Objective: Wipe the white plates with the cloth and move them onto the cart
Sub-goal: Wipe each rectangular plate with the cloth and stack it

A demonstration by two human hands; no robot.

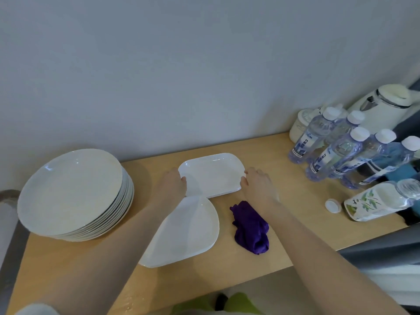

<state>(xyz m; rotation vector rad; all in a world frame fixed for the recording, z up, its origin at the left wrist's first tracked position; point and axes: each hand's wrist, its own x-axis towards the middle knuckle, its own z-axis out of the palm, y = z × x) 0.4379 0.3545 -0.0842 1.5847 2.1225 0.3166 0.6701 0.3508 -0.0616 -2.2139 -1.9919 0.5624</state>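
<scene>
Both hands (216,185) grip the far rectangular plate (211,173) by its ends

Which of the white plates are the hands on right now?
The far rectangular plate by the wall: left hand and right hand grip its short ends. The near rectangular plate and round stack go unheld.

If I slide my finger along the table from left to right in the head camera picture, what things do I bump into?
Stack of round plates → left hand → rectangular plate held by both hands → right hand → loose bottle cap → tipped-over bottle.
</scene>
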